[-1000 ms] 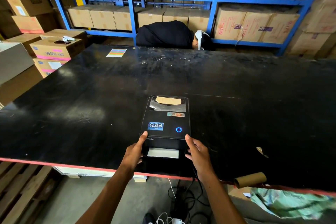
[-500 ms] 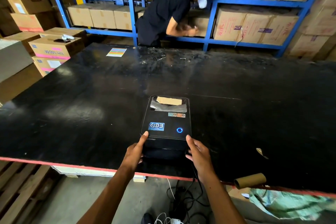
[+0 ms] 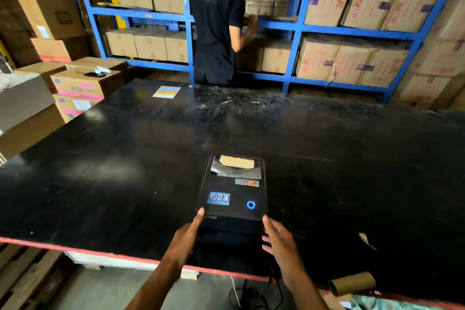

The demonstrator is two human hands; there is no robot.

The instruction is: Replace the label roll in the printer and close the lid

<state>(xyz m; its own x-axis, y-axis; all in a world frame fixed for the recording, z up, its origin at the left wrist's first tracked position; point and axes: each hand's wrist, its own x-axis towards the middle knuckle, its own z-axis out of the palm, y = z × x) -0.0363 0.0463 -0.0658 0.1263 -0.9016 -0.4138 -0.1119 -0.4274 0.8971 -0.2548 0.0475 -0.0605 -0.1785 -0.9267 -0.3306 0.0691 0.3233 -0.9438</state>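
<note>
The left hand [image 3: 185, 236] lies flat against the left front corner of the printer [image 3: 232, 199], fingers stretched out, its thumb tip touching the edge of the lid [image 3: 232, 191]. The right hand [image 3: 278, 239] sits at the right front corner with fingers spread loosely; whether it actually touches the casing or hovers just beside it is hard to tell, since the hand is slightly blurred. Neither hand is closed around anything.

The printer stands near the front edge of the black table [image 3: 125, 158], just in front of the person, and its lid is down. A blue ring light [image 3: 250, 204] glows on the lid's right side, with a blue logo sticker [image 3: 219, 198] to its left. Through the window at the back of the lid a brown roll core [image 3: 236, 161] shows.

At the table's front right corner, well apart from the printer, lies an empty cardboard tube [image 3: 352, 283]. Cables [image 3: 251, 294] hang below the table edge. A striped colour sheet [image 3: 166, 91] lies at the far side of the table. Beyond it another person [image 3: 216, 25] in dark clothes stands facing blue shelving [image 3: 297, 30] stacked with cardboard boxes [image 3: 352, 63].
</note>
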